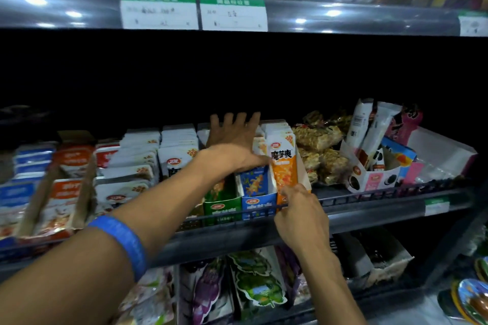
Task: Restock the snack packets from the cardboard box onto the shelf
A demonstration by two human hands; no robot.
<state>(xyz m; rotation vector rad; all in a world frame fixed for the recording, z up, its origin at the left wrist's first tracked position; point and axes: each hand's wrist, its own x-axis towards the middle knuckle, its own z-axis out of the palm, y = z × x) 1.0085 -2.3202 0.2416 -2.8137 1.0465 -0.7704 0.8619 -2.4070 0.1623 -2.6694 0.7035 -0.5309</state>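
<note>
My right hand [298, 215], fingers pinched together at the orange packet [284, 166], sits nearer; the packet stands upright at eleven o'clock. My left hand [232, 145] lies open, flat on the rows.

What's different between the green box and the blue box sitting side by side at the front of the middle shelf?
The green box stands left of the blue box, directly below the left hand. The packets in the green box have green fronts; those in the blue box have blue fronts with an orange picture. The left forearm covers much of the green box's packets, while the blue box's show more fully. Both carry the same red oval logo and stand behind the shelf's front rail.
</note>
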